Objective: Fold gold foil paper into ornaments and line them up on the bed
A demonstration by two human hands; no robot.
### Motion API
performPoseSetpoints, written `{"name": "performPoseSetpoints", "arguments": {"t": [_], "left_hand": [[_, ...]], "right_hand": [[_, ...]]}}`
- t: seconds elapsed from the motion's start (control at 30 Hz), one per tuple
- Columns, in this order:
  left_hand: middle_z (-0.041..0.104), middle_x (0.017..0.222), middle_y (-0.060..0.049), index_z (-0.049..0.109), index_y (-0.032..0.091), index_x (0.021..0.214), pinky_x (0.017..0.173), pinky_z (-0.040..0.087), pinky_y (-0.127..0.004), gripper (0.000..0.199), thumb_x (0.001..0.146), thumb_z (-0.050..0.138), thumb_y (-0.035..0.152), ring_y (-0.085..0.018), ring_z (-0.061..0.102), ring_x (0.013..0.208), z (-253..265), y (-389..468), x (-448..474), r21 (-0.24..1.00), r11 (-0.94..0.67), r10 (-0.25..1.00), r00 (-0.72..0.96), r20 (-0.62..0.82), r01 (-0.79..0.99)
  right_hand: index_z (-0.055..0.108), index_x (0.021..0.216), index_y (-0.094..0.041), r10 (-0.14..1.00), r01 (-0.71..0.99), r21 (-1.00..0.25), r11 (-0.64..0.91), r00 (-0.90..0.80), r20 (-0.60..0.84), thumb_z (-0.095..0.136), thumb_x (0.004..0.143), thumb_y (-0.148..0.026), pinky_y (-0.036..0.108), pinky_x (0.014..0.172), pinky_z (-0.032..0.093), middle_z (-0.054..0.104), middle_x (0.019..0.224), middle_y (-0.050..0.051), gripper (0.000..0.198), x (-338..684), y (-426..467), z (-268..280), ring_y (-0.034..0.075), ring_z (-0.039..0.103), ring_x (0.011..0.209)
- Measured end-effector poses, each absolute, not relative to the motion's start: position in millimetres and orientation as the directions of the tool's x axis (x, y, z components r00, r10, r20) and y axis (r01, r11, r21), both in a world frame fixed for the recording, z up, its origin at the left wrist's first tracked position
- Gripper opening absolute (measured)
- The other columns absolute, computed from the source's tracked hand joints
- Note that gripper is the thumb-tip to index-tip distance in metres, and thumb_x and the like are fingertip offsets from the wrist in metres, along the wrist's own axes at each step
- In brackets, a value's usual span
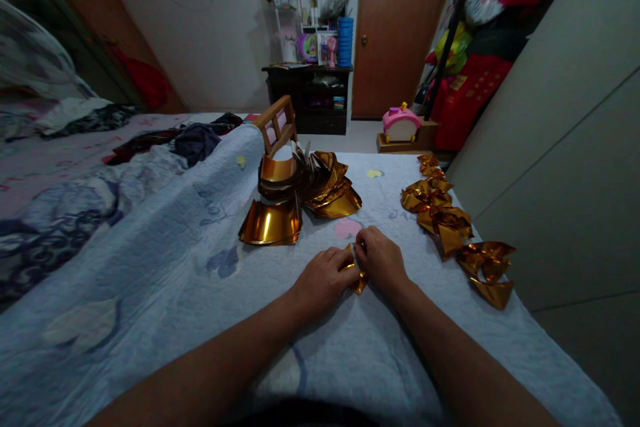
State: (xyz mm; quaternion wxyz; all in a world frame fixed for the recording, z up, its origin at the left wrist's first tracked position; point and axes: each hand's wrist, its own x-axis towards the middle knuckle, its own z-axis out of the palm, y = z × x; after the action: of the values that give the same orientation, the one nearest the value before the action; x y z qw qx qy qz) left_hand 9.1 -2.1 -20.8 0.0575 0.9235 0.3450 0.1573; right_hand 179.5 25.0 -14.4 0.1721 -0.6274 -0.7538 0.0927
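Note:
Between my two hands, low over the patterned bedsheet (220,320), is a small piece of gold foil paper (358,284), bent and partly hidden by my fingers. My left hand (327,280) grips its left side with curled fingers. From the right, my right hand (380,255) pinches its upper edge. Just beyond them lies a fanned pile of curved gold foil sheets (273,221). Along the right edge of the sheet runs a row of folded gold foil pieces (445,223), crumpled and pointed in shape.
A small wooden chair-like frame (277,121) stands behind the foil pile. Rumpled clothes and bedding (195,143) lie to the left. A pale cabinet wall (565,167) rises close on the right. At the far end are a dark shelf (310,103) and a pink toy-like box (401,123).

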Motion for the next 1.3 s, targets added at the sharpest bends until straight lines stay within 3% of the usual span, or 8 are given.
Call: {"name": "performPoseSetpoints", "arguments": {"t": [0.37,0.67,0.93,1.3], "left_hand": [[0.068,0.109,-0.005,0.072,0.022,0.102,0.085,0.049,-0.036,0.016,0.099,0.056,0.025,-0.023,0.059,0.1,-25.6,-1.1,8.6,0.209,-0.764,0.645,0.717,0.266,0.61],[0.067,0.12,-0.006,0.072,0.023,0.111,0.093,0.048,-0.039,0.019,0.099,0.058,0.025,-0.025,0.059,0.109,-22.9,-0.6,8.5,0.253,-0.741,0.667,0.722,0.182,0.621],[0.067,0.122,-0.007,0.071,0.024,0.115,0.092,0.047,-0.04,0.022,0.099,0.057,0.025,-0.026,0.058,0.108,-25.6,-1.8,8.5,0.231,-0.743,0.668,0.717,0.201,0.628],[0.068,0.117,-0.005,0.073,0.023,0.108,0.089,0.048,-0.039,0.019,0.099,0.057,0.025,-0.024,0.06,0.105,-24.2,-1.1,9.3,0.232,-0.747,0.664,0.715,0.218,0.624]], "right_hand": [[0.07,0.091,-0.021,0.957,0.88,-0.381,0.285,-0.239,0.165,0.058,0.093,-0.018,0.025,0.069,0.039,0.064,0.096,0.004,0.013,186.9,21.2,-18.9,0.016,0.061,0.084],[0.07,0.091,-0.02,0.984,0.916,-0.373,0.15,-0.103,0.143,0.059,0.093,-0.026,0.026,0.068,0.038,0.067,0.095,0.004,0.013,179.0,24.4,-13.3,0.016,0.061,0.082],[0.066,0.09,-0.021,0.985,0.946,-0.304,0.115,-0.069,0.156,0.057,0.094,-0.027,0.028,0.061,0.032,0.067,0.094,0.003,0.012,173.9,27.3,-16.9,0.017,0.061,0.078],[0.067,0.091,-0.02,0.958,0.915,-0.298,0.271,-0.229,0.171,0.057,0.095,-0.023,0.027,0.063,0.035,0.063,0.097,0.004,0.011,180.0,23.7,-18.7,0.016,0.06,0.083]]}}
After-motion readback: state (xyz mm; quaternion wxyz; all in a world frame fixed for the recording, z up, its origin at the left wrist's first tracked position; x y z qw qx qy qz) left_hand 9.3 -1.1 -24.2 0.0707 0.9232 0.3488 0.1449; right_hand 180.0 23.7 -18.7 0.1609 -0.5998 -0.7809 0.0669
